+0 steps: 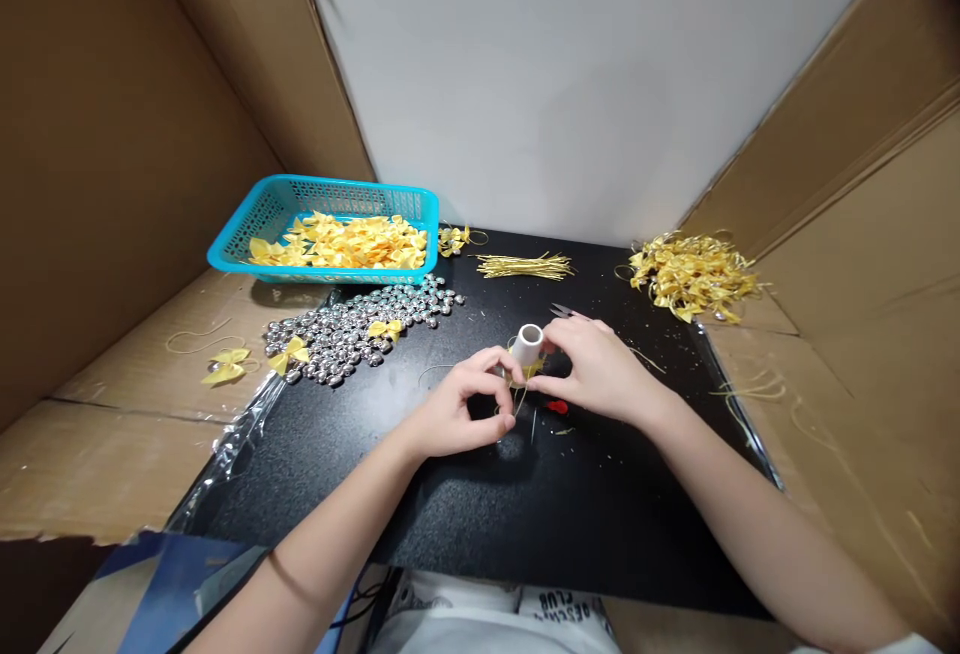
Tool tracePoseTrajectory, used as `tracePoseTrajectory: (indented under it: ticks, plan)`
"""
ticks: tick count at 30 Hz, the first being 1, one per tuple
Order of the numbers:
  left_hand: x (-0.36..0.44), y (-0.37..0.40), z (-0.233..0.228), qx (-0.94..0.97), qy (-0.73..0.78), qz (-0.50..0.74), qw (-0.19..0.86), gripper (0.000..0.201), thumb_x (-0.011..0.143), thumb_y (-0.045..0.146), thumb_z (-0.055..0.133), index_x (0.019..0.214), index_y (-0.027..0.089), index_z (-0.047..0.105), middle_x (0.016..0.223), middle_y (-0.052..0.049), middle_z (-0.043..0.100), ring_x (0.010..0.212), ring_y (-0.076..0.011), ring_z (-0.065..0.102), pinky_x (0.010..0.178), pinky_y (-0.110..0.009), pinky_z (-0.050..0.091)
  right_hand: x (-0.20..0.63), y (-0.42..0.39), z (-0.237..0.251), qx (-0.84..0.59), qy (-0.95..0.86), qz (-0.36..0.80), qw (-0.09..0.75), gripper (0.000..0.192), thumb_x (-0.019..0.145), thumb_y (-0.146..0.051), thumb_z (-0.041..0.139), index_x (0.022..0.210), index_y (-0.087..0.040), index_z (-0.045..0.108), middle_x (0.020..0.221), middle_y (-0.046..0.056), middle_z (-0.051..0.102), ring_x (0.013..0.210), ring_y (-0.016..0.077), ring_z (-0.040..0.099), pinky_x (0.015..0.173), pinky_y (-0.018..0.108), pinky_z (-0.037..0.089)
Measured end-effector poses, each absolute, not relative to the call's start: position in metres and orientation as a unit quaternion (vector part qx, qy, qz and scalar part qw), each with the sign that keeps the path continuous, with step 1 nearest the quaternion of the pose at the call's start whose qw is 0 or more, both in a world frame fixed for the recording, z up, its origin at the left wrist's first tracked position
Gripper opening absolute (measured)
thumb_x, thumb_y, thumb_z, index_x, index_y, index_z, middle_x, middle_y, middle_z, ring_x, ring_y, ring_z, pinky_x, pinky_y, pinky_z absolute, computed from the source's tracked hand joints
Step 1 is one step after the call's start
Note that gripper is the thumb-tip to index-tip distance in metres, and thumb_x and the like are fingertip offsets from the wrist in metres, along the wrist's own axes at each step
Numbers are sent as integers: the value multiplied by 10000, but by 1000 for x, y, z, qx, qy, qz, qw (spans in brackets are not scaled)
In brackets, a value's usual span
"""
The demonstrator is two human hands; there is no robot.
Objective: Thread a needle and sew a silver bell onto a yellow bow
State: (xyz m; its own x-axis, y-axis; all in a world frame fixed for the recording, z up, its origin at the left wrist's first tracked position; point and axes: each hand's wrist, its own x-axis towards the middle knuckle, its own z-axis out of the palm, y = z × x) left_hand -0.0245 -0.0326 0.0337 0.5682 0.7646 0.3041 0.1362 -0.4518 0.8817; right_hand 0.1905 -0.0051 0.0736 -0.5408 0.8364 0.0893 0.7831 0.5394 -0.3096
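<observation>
item: white tapered tube (527, 345), upright between our left hand (459, 406) and right hand (600, 370); fingers curled, grips we cannot tell, likely steadying thin cord (522, 395) beside it.

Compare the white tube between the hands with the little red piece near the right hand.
The white tube stands upright, while the red piece lies on the black table. The tube is clearly larger and shows a round opening at the top; the red piece is small, its exact shape hard to make out. Both are close to the right hand.
</observation>
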Motion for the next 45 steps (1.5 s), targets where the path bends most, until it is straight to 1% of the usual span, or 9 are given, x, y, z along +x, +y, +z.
tracePoseTrajectory:
  ticks: [5,12,17,22,25,29,32,36,45]
  plan:
    - [-21,-32,29,790,297,348,408,145,767,202,654,625,181,634,1263,-99,571,1205,-272,524,1061,-438,397,187,2,58,-502,-850,94,132,199,834,-377,678,860,-205,580,896,48,691,880,246,620,790,370,382]
    - [-20,-28,20,806,350,326,349,104,761,144,677,663,175,661,1474,-94,450,1353,-309,440,1108,-501,372,188,9,47,-529,-819,43,218,155,818,-300,678,840,-205,558,867,45,660,820,231,572,760,353,355]
    - [-19,-25,17,809,352,330,337,95,773,152,669,681,173,662,1484,-103,446,1342,-301,464,1110,-494,376,190,10,46,-394,-891,48,220,76,868,-251,649,939,-227,640,943,42,675,888,223,543,821,353,356]
    - [-21,-24,19,783,383,373,318,128,806,179,637,679,177,635,1395,-98,531,1285,-278,507,1086,-478,400,194,12,45,-394,-897,61,193,106,888,-281,639,810,-219,675,889,40,674,874,214,533,835,360,352]
    - [-23,-22,18,750,443,424,248,91,862,208,589,863,189,678,1306,-105,580,1232,-255,538,1054,-463,425,195,14,46,-375,-906,120,158,83,871,-243,655,802,-201,669,887,35,683,858,198,561,798,338,366]
    - [-21,-14,14,741,479,463,85,224,905,229,568,1111,200,648,1226,-110,611,1150,-236,566,1008,-438,445,192,11,49,-359,-912,155,121,156,903,-252,611,770,-178,643,818,34,686,789,183,583,729,314,371]
    - [-14,-5,15,790,435,433,-8,213,901,203,584,1086,229,687,1208,-107,626,1055,-227,582,923,-394,472,187,5,55,-360,-915,149,107,206,928,-265,573,753,-173,631,787,37,680,768,184,586,722,313,369]
    - [-9,11,18,852,378,351,-93,260,893,223,609,1098,341,715,1420,-81,519,1187,-287,501,968,-460,419,187,-8,64,-372,-911,150,98,213,942,-245,543,758,-170,623,783,38,676,767,181,587,728,307,373]
    - [-18,25,1,846,380,365,-80,208,924,245,560,1004,280,749,1453,-101,458,1218,-269,457,1011,-471,428,213,-58,50,-397,-896,135,144,252,982,-260,472,795,-174,617,792,36,663,763,174,561,756,322,392]
